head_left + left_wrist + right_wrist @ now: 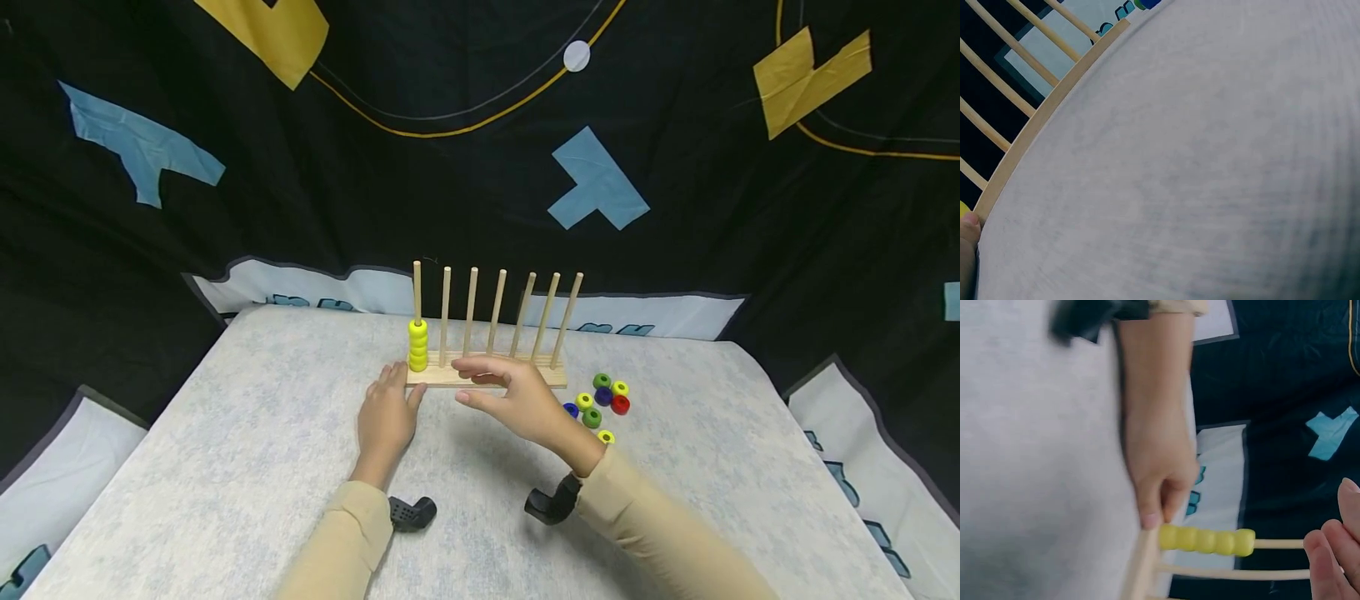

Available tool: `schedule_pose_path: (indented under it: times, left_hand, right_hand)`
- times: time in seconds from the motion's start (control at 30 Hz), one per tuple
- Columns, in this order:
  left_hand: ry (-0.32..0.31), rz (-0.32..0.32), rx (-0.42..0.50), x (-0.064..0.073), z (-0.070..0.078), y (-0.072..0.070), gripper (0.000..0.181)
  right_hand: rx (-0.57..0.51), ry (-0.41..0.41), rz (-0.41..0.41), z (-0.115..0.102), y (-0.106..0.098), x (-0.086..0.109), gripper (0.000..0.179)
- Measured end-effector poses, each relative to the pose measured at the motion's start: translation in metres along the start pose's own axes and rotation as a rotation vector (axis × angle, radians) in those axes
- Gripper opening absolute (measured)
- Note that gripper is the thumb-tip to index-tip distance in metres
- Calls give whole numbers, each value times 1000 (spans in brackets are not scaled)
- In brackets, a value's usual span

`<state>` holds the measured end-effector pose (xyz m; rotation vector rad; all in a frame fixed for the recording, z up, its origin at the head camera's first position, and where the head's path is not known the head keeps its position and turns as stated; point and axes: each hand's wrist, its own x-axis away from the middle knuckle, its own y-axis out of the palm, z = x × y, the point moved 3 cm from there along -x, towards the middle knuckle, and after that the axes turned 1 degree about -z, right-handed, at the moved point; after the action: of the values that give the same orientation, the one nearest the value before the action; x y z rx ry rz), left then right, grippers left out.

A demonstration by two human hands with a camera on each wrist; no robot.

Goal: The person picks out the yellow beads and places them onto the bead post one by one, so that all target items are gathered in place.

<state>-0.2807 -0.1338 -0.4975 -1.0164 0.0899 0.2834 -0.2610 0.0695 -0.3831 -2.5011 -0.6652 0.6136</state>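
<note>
Beige sleeves [333, 542] are seen nearest the head camera, a black bracket [412, 514] being worn at each wrist. Left hand [386, 421]: the left end of a wooden rack [435, 380] is gripped, with the thumb set against the front edge and the fingers bent round the end, as recorded in the right wrist view. Right hand [517, 398]: thumb and fingers are held apart, a gap being visible between them. Seven pegs [497, 311] are carried by the rack, which is placed just beyond the right fingers and is partly covered by them in the head view. A stack of yellow beads [417, 346] is threaded on the peg nearest the left fingers, seated low, just beside the fingertips. In the right wrist view, the tip of that peg is hidden by the right fingers; whether it is touched cannot be told. Loose beads [603, 396] in green, yellow, blue and red are scattered on the pale table [262, 433], to the right of the right fingers; one blue bead is partly covered by the hand. Well beyond all the fingers, a black cloth [450, 192] is hung, marked with blue tape [600, 179].
</note>
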Motion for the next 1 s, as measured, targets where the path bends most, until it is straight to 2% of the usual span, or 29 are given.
schedule_pose_path:
  times: [0.2, 0.4, 0.77, 1.0]
  left_hand:
    - [3, -4, 0, -1, 0, 1, 63]
    - [2, -18, 2, -1, 0, 1, 64]
    - [6, -18, 4, -2, -3, 2, 64]
    - [7, -18, 13, -2, -3, 3, 63]
  right_hand:
    - [-38, 75, -10, 23, 2, 25, 39]
    - [-41, 101, 13, 45, -3, 48, 36]
    - [31, 104, 145, 80, -40, 85, 39]
    - [106, 200, 198, 96, -62, 109, 42]
